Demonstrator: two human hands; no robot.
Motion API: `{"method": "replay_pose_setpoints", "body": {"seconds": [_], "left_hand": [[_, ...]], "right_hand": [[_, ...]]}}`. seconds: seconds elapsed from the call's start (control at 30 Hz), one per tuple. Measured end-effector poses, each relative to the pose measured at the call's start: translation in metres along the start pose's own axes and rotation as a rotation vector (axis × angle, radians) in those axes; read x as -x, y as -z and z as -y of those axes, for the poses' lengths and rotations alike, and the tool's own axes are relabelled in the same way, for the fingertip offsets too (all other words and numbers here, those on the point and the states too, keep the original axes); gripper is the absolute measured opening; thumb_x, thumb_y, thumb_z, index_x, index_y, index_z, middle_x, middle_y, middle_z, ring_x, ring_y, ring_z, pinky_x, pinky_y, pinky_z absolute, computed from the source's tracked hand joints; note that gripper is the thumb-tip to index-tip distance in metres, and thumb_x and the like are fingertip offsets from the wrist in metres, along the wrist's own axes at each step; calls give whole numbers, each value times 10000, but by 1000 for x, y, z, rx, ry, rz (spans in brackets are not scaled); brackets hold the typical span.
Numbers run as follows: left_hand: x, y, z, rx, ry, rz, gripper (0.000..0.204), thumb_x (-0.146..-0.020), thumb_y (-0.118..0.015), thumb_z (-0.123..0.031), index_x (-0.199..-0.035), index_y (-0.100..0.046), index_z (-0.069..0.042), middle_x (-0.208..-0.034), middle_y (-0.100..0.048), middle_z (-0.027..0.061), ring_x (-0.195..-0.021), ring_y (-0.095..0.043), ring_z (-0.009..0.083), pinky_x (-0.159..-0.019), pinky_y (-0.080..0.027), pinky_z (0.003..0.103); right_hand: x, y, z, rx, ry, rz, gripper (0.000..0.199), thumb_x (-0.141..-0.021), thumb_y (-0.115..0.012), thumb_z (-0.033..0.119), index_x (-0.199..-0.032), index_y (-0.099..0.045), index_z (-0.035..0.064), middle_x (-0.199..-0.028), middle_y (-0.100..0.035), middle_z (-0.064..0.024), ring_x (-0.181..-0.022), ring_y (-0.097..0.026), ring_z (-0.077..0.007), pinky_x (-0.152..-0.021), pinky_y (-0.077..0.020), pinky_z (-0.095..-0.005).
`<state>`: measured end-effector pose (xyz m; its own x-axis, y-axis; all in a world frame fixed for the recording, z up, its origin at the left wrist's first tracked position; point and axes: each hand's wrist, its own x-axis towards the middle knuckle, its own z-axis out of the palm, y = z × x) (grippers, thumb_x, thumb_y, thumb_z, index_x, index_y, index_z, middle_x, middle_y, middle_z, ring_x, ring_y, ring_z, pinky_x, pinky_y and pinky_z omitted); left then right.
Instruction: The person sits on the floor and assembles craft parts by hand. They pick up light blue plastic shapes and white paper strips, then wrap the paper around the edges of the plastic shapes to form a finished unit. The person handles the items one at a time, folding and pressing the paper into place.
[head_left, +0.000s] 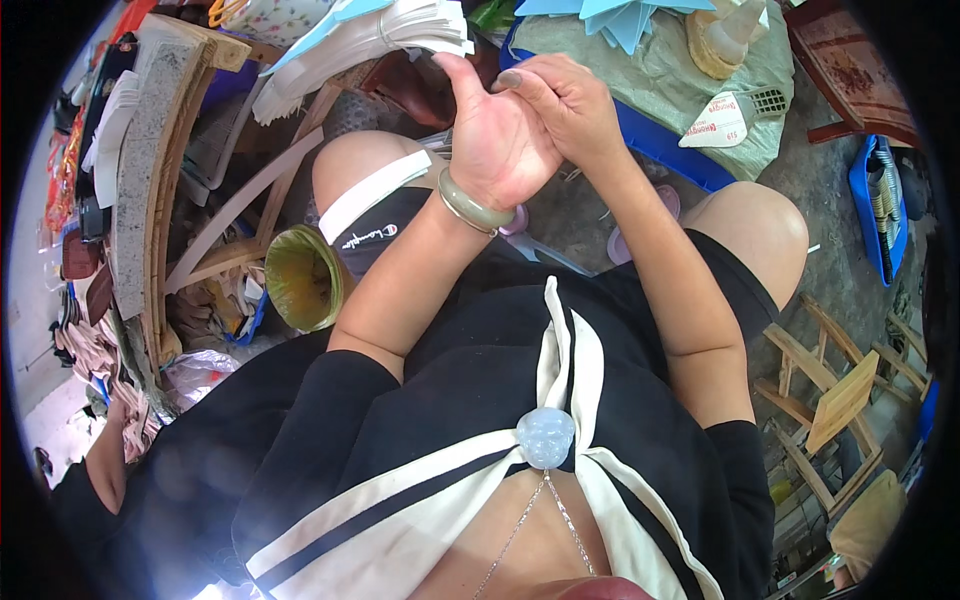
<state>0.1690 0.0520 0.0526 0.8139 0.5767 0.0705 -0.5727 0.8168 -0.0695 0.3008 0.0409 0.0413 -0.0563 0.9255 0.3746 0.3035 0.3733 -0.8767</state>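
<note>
Both of my hands meet above my lap, near the upper middle of the view. My left hand [505, 145] has its palm turned up and its thumb stretched out; a pale green bangle [470, 207] circles that wrist. My right hand [572, 105] is closed around the left hand's fingers, which it mostly hides. No tool or material shows in either palm. Across my left thigh lies a white strip [375, 197]. Just beyond the hands is a tied bundle of white strips [365, 50]. Light blue pointed pieces [625, 22] lie on a green sack [660, 85].
A yellow-green bin [303, 277] stands beside my left leg, near a wooden-edged bench [150, 190]. A blue tray [880, 215] with dark items is at far right, above wooden stools [830, 390]. Another person's arm [105, 465] shows at lower left.
</note>
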Motion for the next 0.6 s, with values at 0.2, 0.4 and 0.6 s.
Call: {"method": "replay_pose_setpoints", "body": {"seconds": [0.2,0.4,0.6], "left_hand": [[-17,-41,13,-858,-504,-88,1276,-669,-286,-929,-1509,2,-13,-1584,-55,150,-1469,-25,277,-1182,-97,447],[-25,-46,11,-859,-654,206,1263,-635,-165,-959,-1524,40,-84,-1598,8,95,-1471,35,253,-1176,36,449],[-26,-34,26,-987,-885,89,1217,-629,-266,-952,-1532,-37,-170,-1584,-122,85,-1452,-115,329,-1163,-84,538]], "right_hand": [[10,-29,20,-1062,-384,-215,622,-897,-658,268,-1386,-378,5,-1352,-482,-148,-1168,-518,-201,-981,-422,-334],[21,-28,56,-1517,-354,70,795,-803,-747,86,-1447,-284,33,-1384,-441,-105,-1279,-439,-199,-1069,-376,-360],[23,-36,52,-1335,-417,-86,652,-814,-766,208,-1333,-438,-14,-1251,-554,-128,-1142,-552,-181,-960,-463,-310]]}}
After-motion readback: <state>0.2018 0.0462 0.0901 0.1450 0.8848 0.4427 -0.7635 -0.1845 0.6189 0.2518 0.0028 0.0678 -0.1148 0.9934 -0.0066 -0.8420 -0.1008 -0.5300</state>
